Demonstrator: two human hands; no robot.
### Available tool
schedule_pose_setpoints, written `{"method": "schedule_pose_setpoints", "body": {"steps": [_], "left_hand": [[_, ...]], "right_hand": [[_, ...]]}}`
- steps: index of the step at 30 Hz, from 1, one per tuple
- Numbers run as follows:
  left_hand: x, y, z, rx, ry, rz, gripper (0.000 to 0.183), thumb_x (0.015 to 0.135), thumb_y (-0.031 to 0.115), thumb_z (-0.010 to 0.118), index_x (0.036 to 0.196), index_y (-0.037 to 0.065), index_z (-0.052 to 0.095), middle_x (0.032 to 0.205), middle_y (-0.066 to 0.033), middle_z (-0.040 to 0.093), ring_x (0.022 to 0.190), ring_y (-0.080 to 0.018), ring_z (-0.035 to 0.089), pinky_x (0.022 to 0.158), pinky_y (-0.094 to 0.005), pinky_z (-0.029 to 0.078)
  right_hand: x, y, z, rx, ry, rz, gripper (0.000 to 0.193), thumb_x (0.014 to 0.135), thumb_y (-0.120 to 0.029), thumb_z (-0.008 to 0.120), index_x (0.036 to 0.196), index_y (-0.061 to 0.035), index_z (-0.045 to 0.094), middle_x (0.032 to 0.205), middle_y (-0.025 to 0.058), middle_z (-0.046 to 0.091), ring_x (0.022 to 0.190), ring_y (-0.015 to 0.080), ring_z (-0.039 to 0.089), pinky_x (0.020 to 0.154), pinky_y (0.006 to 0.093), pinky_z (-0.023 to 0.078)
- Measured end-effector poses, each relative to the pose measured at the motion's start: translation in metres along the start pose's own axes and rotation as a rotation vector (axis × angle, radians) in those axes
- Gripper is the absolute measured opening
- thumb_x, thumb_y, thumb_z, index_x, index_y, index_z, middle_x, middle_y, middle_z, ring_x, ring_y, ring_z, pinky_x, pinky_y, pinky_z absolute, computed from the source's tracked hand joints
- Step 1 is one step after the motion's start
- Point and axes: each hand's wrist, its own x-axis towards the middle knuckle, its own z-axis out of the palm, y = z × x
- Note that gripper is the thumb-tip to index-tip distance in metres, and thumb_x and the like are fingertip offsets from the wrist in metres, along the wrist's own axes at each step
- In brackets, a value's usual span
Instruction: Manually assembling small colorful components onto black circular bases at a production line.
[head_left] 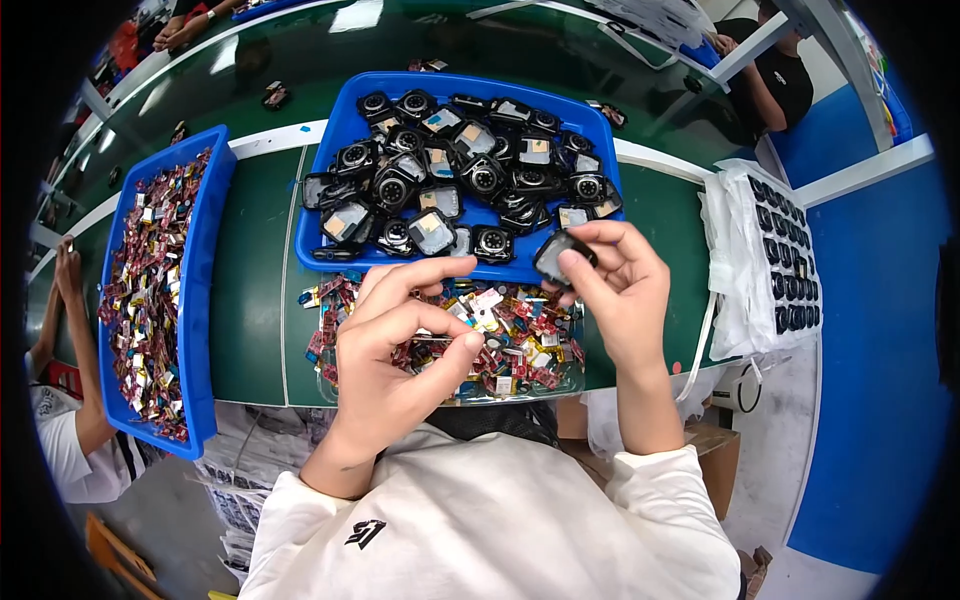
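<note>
My right hand (622, 285) is closed on a black smartwatch case (562, 257), thumb on its grey inner face, over the near right rim of a blue tray (455, 80). Smartwatch cases (484, 177) lie heaped in that tray, some showing round sensor backs, others grey or tan insides. My left hand (400, 345) hovers left of it, thumb and forefinger tips brought together and the other fingers curved apart. Whatever is in this pinch is too small to make out. Beneath both hands, a clear shallow tray (330, 385) holds many small red, yellow and white electronic parts (530, 340).
At the left, a long blue bin (205, 330) is filled with similar small parts. White padded trays of dark watch pieces (785, 255) are stacked at the right. Beyond a white rail (275, 140) runs a green conveyor surface (300, 60). Other people (775, 75) are around it.
</note>
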Motion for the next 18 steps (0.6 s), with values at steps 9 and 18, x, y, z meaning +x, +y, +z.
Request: {"method": "schedule_pose_setpoints", "body": {"steps": [9,18], "left_hand": [[0.008,0.003,0.011,0.214,0.084,0.06,0.008,0.069,0.003,0.074,0.077,0.003,0.07,0.118,-0.0147,0.065,0.098,-0.0277,0.056,0.09,-0.0372,0.042],[0.008,0.004,0.014,0.261,0.088,0.035,0.007,0.07,0.003,0.073,0.077,0.001,0.07,0.117,-0.0132,0.066,0.097,-0.0276,0.056,0.086,-0.0359,0.045]], "right_hand": [[-0.034,0.005,0.045,0.264,-0.162,0.048,0.038,0.085,0.009,0.062,0.122,0.006,0.056,0.109,0.0108,0.065,0.087,0.0074,0.062,0.072,0.0203,0.052],[-0.036,0.009,0.045,0.159,-0.162,0.023,0.035,0.087,0.005,0.062,0.122,0.0047,0.059,0.096,0.007,0.065,0.072,0.005,0.06,0.06,0.0193,0.049]]}}
